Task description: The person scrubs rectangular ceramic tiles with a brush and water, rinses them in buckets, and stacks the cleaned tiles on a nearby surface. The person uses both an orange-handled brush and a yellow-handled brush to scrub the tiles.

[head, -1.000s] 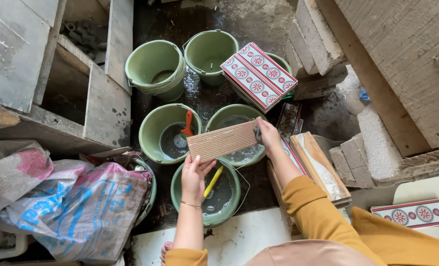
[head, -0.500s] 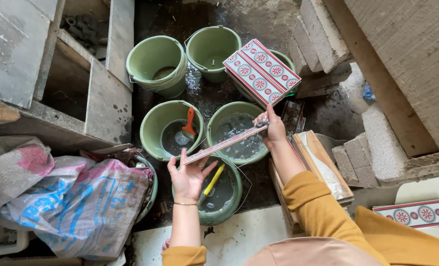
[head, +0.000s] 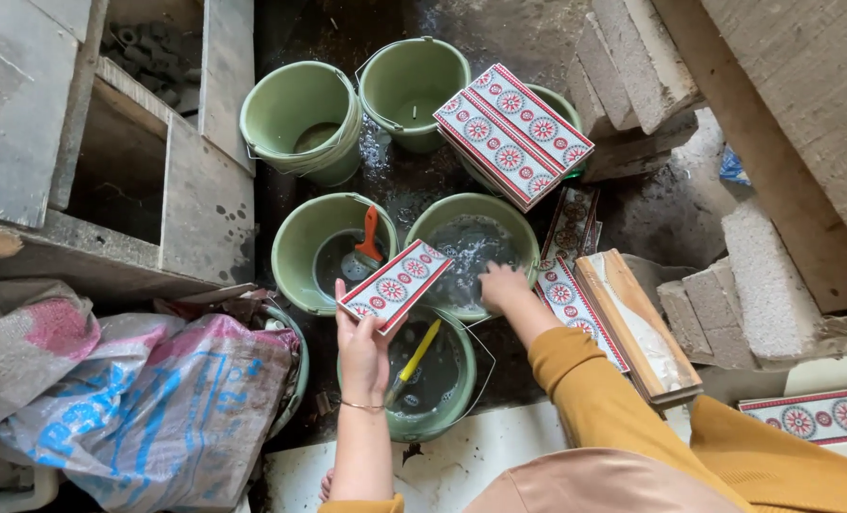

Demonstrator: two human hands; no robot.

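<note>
The tile (head: pixel 396 285) is showing red-and-white rosette patterning, like the stacked tiles (head: pixel 513 132). The buckets (head: pixel 301 121) are looking pale green; the sleeve (head: pixel 602 408) is appearing mustard yellow.

The patterned tile (head: pixel 395 285) hides the left hand's (head: pixel 361 347) fingertips. A tile stack (head: pixel 512 133) covers most of one green bucket (head: pixel 558 103). The frame's bottom edge cuts both forearms off.

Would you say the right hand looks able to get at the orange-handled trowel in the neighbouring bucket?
Probably yes: the right hand is free at the water bucket, and the trowel lies uncovered nearby.
</note>
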